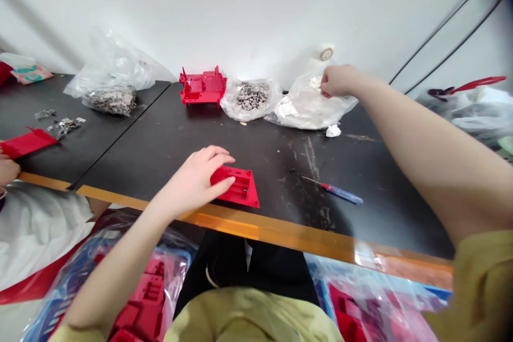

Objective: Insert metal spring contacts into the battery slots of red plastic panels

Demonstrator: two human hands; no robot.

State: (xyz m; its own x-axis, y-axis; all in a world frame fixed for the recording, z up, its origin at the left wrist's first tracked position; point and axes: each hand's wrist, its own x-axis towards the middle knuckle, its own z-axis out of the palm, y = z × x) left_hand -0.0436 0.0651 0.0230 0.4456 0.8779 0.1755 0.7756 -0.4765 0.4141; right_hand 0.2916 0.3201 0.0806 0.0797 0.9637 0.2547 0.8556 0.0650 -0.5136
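Presently, right hand (pixel 339 81): upper right of the frame, fingers bent inward at the top of a clear plastic bag of white pieces (pixel 318 116); whether they pinch anything, I cannot tell.
Left hand (pixel 198 179): near the centre of the frame, thumb and fingers apart, over the left end of a red plastic tray with long slots (pixel 242 188).
Slotted tray: just below centre, flat on the black surface (pixel 160 141), slots upward, long axis running left to right and dipping slightly rightward.
Tray to fingers: it lies below and left of the right fingers, well apart; the left hand, touching it, is nearer.
Around the tray: a blue-handled screwdriver (pixel 340 192) to its right; a clear bag of small metal parts (pixel 246 113) above it.
Hidden: the tray's left end, under the left hand; the right fingertips, hard to make out against the plastic.
Cut off: a co-worker's hand (pixel 7 169), left edge of the frame.
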